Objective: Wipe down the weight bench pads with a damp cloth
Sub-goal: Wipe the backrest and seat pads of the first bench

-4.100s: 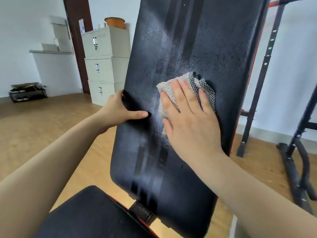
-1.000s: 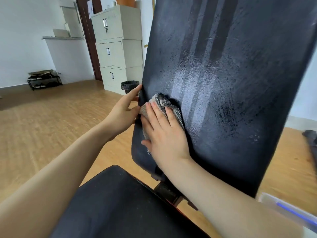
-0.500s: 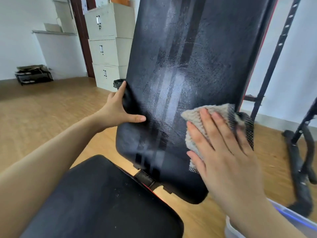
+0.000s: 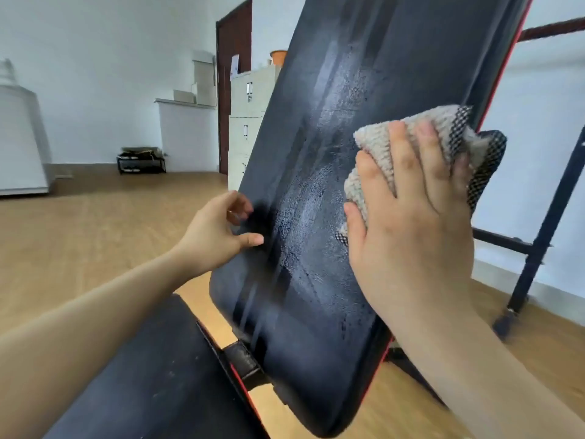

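The black back pad [image 4: 319, 172] of the weight bench stands steeply tilted in front of me, with pale wet streaks down its middle. My right hand [image 4: 411, 217] lies flat on a beige cloth [image 4: 380, 137] with a black mesh side, pressing it against the pad's right edge. My left hand [image 4: 218, 229] is at the pad's left edge, fingers loosely curled, thumb touching the surface. The black seat pad [image 4: 152, 381] lies below, at the bottom left.
A black metal rack frame [image 4: 538, 248] stands right of the bench. A beige drawer cabinet [image 4: 250, 122], a dark door [image 4: 234, 52] and a low black shelf [image 4: 141, 161] stand at the back wall. Wooden floor [image 4: 95, 223] spreads to the left.
My right hand has swept the cloth from the pad's left side to its right edge and slightly upward. My left hand has loosened its hold on the left edge. The view has turned left.
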